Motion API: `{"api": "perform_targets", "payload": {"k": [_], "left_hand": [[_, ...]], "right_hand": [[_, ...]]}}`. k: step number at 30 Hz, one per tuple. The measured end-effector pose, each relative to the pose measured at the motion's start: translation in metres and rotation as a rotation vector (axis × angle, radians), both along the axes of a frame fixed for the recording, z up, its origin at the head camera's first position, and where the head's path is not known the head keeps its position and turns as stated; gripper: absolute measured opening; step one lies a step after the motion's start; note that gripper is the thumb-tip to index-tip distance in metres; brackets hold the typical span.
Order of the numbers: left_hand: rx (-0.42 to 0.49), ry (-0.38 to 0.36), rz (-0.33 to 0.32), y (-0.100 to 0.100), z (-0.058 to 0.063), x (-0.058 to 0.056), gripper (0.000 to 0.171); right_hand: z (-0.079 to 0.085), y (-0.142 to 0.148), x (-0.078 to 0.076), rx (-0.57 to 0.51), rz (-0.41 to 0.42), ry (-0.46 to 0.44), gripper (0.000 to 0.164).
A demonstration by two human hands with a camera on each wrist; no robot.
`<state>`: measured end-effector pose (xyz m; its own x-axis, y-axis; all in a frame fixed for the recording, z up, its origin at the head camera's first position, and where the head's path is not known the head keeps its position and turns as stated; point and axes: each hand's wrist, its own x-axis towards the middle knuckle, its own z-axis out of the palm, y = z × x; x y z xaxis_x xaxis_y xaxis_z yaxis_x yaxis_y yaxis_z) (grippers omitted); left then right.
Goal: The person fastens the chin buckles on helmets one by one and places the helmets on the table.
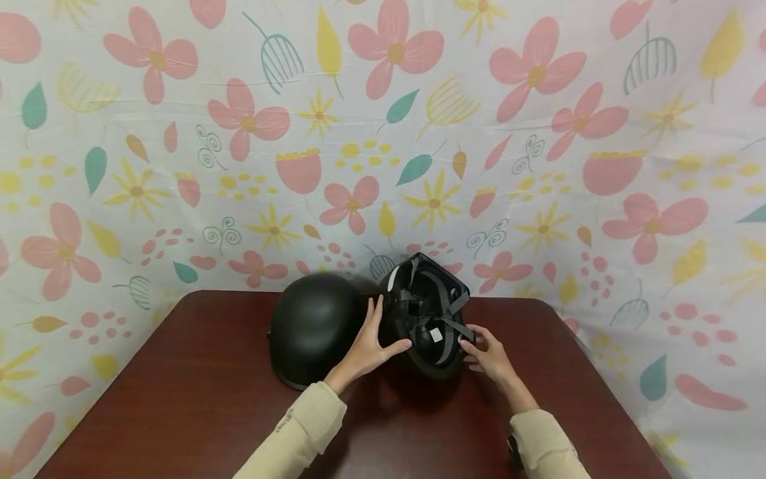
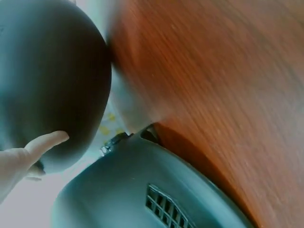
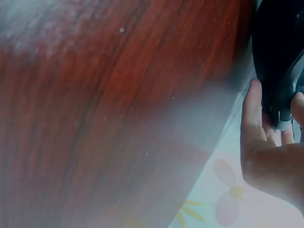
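Two black helmets are side by side on the table. The left helmet (image 1: 316, 329) has its smooth dome toward me; its shell in the left wrist view shows a vent grille (image 2: 166, 206). Tilted, the right helmet (image 1: 421, 286) turns its hollow inside toward me, with grey straps (image 1: 457, 303) and a white label (image 1: 435, 334). Between the two, my left hand (image 1: 364, 349) lies spread against the right helmet's left side, fingers straight, thumb over its shell. My right hand (image 1: 493, 362) pinches its lower right rim by a strap end, thumb in front and fingers behind.
The dark red-brown wooden table (image 1: 197, 386) has rounded far corners. Behind it hangs a white cloth (image 1: 526, 153) printed with flowers and leaves, close to the table's far edge and the helmets. Light-coloured sleeves (image 1: 302, 426) cover both forearms.
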<state>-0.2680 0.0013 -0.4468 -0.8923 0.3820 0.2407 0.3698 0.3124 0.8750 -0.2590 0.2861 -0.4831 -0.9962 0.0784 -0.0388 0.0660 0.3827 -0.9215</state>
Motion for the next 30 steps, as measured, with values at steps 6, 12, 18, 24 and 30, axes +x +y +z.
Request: {"api": "perform_targets", "payload": {"k": [6, 12, 18, 24, 30], "left_hand": [[0.014, -0.02, -0.008, -0.002, -0.003, 0.001, 0.104], [0.03, -0.013, -0.015, -0.003, 0.0, 0.001, 0.102], [0.036, -0.015, -0.029, 0.0, 0.003, 0.005, 0.103], [0.018, -0.012, -0.032, 0.004, 0.007, 0.006, 0.104], [-0.003, -0.028, -0.031, 0.004, 0.008, 0.006, 0.103]], "right_hand": [[-0.003, -0.005, -0.002, -0.025, 0.044, -0.014, 0.054], [-0.006, -0.009, -0.001, -0.039, 0.037, -0.008, 0.053], [-0.005, -0.008, 0.002, 0.007, 0.043, -0.017, 0.055], [0.007, -0.007, 0.0, 0.074, 0.096, -0.013, 0.069], [0.03, -0.006, -0.002, 0.16, 0.071, 0.034, 0.069]]}}
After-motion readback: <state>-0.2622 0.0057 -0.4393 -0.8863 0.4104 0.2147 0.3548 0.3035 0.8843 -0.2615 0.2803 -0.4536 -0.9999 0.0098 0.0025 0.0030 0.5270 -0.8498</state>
